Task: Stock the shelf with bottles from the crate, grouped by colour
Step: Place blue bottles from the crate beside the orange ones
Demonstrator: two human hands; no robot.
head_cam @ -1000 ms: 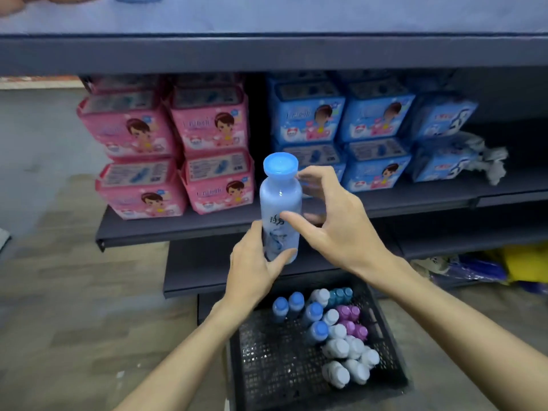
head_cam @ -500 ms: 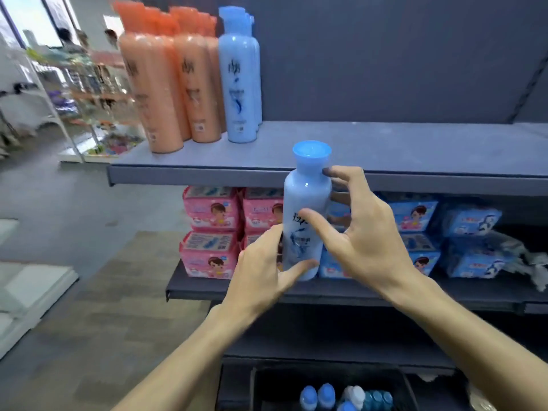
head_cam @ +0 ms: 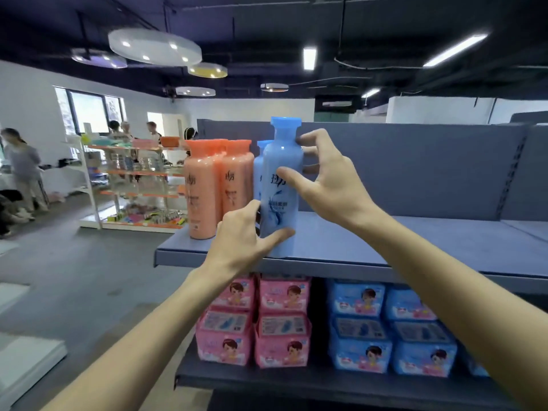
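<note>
A: What've you got hold of?

B: My left hand (head_cam: 240, 232) and right hand (head_cam: 329, 179) both curl round one blue bottle (head_cam: 281, 188), upright at the shelf (head_cam: 415, 247) front edge. Another blue (head_cam: 258, 173) sits behind; two orange rows (head_cam: 219, 185) beside.

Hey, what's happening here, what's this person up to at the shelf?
A person is stocking a shop shelf with bottles. Both hands hold one blue bottle at the front edge of the top shelf: the left hand grips it low down, the right hand holds its upper part. It is going in next to another blue bottle, which stands to the right of a group of orange bottles. Whether its base rests on the shelf yet is hard to tell. Pink and blue packs sit on the shelf below.
</note>
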